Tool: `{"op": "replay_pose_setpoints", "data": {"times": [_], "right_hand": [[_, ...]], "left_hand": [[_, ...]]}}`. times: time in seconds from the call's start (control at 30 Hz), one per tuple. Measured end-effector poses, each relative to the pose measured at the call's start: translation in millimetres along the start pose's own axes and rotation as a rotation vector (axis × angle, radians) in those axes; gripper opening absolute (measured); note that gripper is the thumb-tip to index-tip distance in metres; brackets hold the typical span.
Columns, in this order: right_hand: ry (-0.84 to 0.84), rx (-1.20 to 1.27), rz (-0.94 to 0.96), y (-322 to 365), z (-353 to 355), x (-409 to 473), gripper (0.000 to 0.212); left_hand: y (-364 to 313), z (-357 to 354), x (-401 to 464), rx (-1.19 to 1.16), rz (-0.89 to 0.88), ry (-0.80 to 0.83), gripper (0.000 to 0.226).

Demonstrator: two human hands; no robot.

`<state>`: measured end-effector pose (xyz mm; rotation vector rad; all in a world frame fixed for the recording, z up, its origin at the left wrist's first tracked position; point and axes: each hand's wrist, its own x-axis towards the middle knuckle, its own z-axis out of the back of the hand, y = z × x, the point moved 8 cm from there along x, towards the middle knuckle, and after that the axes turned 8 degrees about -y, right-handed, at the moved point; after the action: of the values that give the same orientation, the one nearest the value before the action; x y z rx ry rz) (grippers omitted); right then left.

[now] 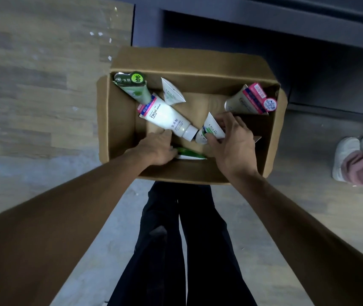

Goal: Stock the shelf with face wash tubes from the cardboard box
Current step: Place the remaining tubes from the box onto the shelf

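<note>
The light is dim and bluish. The shelf (pixel 264 29) at the top is very dark. A bright shine sits on the white facial cleanser tube (pixel 167 117). The arms bend wide near the edges. Everything looks a bit soft and blurry.

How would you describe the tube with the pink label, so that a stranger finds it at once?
Look into the open cardboard box on the floor, at its far right corner. The tube with the pink label leans there against the wall, alone, away from both hands. Only it has a pink cap end; the others are green or white.

Bare box floor (pixel 202 102) (tubes around)
</note>
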<state>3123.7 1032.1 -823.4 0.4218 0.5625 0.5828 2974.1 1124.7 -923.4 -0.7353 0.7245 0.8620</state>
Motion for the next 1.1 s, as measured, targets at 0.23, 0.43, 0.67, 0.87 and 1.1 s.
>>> {"op": "replay_pose_setpoints", "data": {"times": [0.23, 0.43, 0.67, 0.87, 1.1], "right_hand": [[0.013, -0.01, -0.007, -1.4, 0.5, 0.0, 0.026], [0.03, -0.012, -0.024, -5.9, -1.0, 2.1, 0.031], [-0.026, -0.019, -0.038, -6.4, 13.8, 8.3, 0.027], [-0.049, 0.047, 0.019, 13.5, 55.6, 2.8, 0.026], [-0.06, 0.081, 0.086, 65.1, 123.5, -20.2, 0.028]], "left_hand": [[-7.5, -6.5, 18.1, 0.235, -0.096, 0.161, 0.045], [-11.5, 5.3, 16.0, 0.159, -0.124, 0.287, 0.042], [-33.2, 26.1, -7.0, 0.375, -0.205, 0.316, 0.046], [-37.3, 74.4, -44.8, 0.227, -0.219, -0.112, 0.057], [-42.1, 149.6, -113.7, -0.09, -0.162, -0.343, 0.043]]}}
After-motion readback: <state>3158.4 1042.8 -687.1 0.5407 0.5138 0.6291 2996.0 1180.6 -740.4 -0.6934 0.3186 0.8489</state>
